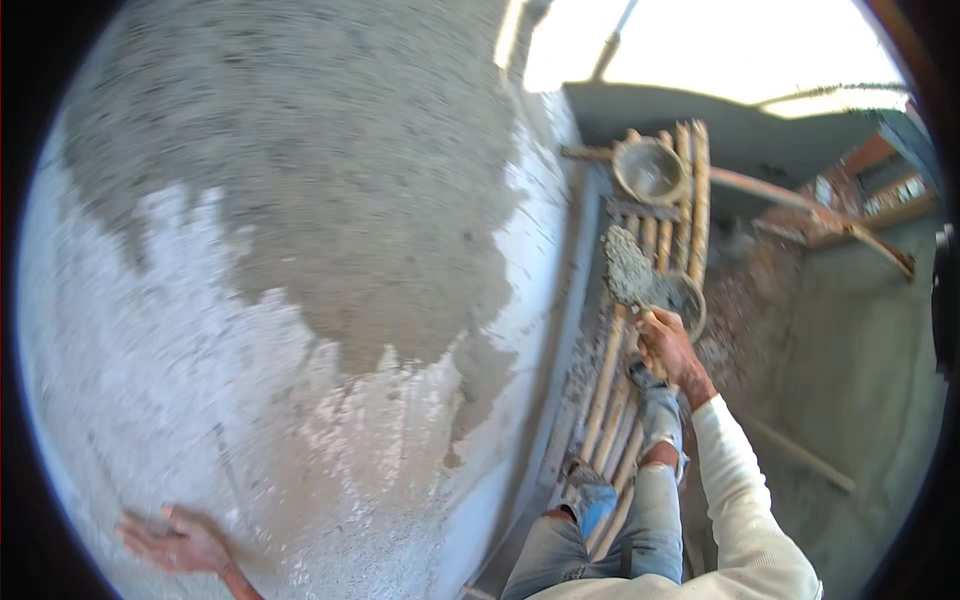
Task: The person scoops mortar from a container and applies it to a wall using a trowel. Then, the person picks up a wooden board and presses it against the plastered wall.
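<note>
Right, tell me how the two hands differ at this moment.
The left hand lies open, fingers spread, flat against the wall; the right hand is closed round the handle of a trowel loaded with grey mortar. The left hand sits low at the picture's lower left; the right hand reaches out over the bamboo scaffold, near a mortar pan. Both are bare.

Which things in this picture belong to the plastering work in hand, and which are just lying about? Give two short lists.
In use:
- right hand gripping a mortar-loaded metal trowel
- round grey pan of mortar under the trowel
- left hand flat on the half-plastered grey wall
- bamboo-pole scaffold platform underfoot

Lying about:
- second round metal pan farther along the platform
- reddish timber planks below
</note>
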Tool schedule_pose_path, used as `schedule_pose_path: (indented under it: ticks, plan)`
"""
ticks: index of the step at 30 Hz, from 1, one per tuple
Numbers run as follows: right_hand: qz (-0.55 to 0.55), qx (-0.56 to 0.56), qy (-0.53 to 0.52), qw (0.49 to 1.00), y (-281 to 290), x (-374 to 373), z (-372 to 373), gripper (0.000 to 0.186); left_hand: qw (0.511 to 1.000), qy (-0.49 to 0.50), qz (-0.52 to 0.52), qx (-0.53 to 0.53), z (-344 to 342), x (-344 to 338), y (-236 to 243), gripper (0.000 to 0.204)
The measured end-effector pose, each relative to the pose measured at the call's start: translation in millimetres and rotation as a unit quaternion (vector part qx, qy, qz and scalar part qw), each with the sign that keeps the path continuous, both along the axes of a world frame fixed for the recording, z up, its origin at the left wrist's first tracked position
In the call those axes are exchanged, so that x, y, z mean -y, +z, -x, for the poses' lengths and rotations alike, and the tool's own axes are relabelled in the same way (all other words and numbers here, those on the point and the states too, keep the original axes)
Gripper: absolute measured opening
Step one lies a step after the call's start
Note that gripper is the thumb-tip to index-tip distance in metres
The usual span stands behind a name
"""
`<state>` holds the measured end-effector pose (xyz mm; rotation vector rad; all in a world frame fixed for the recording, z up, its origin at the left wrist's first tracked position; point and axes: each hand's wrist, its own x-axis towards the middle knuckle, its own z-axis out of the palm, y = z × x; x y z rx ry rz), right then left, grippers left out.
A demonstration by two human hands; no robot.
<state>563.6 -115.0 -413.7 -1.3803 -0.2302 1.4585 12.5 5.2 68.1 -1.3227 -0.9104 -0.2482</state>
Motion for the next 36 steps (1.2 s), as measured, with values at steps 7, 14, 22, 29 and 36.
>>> schedule_pose_path:
  ticks: [7, 14, 22, 29, 36]
  plan:
    - [-0.344, 0.016, -0.102, 0.933, 294.9, -60.2, -2.7, 0.025, 0.937, -0.141, 0.216, 0.237, 13.9, 58.2, 27.1, 0.063]
    - [-0.451, 0.375, -0.525, 0.617, 538.9, -75.6, -16.2, 0.014, 0.937, -0.159, 0.144, 0.274, 78.6, 93.1, 94.0, 0.053]
    - [-0.325, 0.511, -0.460, 0.650, 553.9, -230.4, 122.2, 0.012, 0.970, -0.127, 0.127, 0.162, 72.2, 92.9, 86.6, 0.053]
    - [-0.296, 0.397, 0.248, 0.833, 166.9, 61.5, 308.9, 0.029, 0.968, -0.130, 0.140, 0.162, 70.2, 83.5, 81.0, 0.052]
    - [0.077, 0.407, 0.188, 0.890, -0.2, 162.9, 143.5, 0.036, 0.935, -0.236, 0.190, 0.184, 19.5, 58.8, 51.1, 0.064]
